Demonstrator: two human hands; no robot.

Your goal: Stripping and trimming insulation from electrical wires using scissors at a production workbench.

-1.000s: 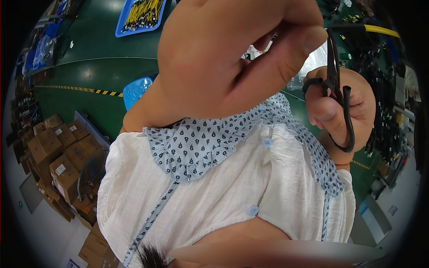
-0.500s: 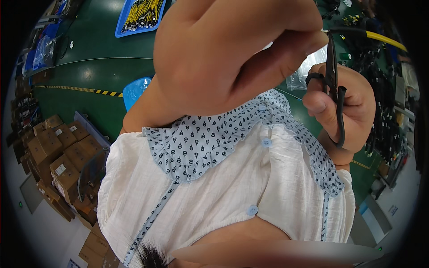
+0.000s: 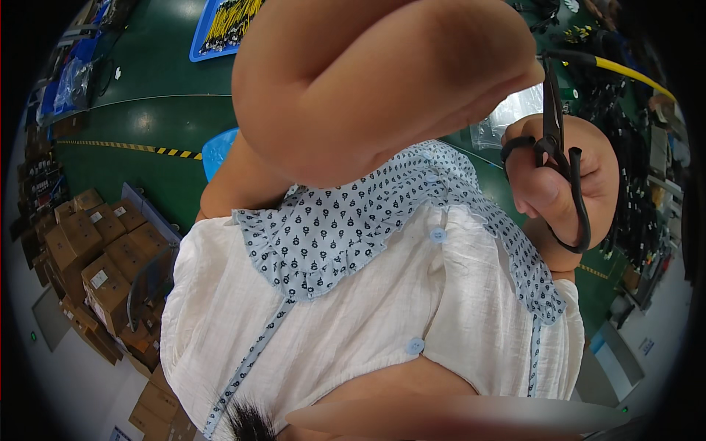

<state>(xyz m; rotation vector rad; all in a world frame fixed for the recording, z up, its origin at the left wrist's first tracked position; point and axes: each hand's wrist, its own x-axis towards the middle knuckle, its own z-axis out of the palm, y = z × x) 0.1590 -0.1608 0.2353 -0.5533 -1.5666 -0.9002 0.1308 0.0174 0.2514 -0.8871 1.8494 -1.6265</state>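
My left hand (image 3: 397,88), large and close in the middle, is closed with its fingertips pinched at the right. They meet the end of a cable (image 3: 632,70) with a black sleeve and a yellow jacket, which runs off to the upper right. The pinched end itself is mostly hidden by the fingers. My right hand (image 3: 562,184) grips a pair of black-handled scissors (image 3: 553,110), thumb and fingers at the handle loops. Their dark blades point up, and the tips reach the cable end beside my left fingertips.
A blue tray (image 3: 200,40) of yellow-and-black cables lies on the green surface at the upper left. Clear plastic bags (image 3: 511,110) lie beyond my hands. Bundles of black cables (image 3: 632,162) hang at the right. Cardboard boxes (image 3: 110,257) are stacked at the left.
My left hand has turned and shifted slightly, now showing more of its back. The scissor handles have spread wider, and my right hand has moved slightly down. The cable has dipped a little.
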